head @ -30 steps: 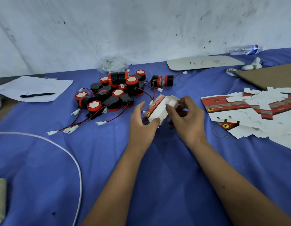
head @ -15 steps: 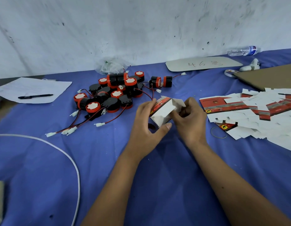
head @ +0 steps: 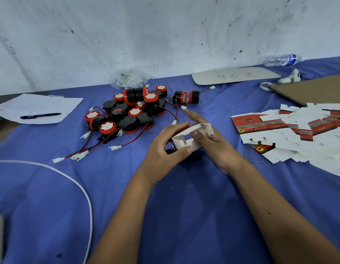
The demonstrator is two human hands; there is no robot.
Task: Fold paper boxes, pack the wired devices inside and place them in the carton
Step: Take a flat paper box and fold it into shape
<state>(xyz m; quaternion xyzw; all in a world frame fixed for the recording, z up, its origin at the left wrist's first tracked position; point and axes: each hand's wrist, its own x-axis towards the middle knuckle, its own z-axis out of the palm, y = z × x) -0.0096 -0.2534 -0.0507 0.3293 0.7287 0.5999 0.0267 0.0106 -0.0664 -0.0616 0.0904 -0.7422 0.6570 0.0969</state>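
The left hand and right hand both grip the half-folded paper box at frame centre, the wired devices lying up-left, nearer the left.

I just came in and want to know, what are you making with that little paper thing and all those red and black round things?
A person is folding a small paper box over the blue table. The left hand grips it from the side, and the right hand is working its flaps, which are open. The wired devices lie in a pile behind, none packed yet. More flat boxes wait in a heap on the right.
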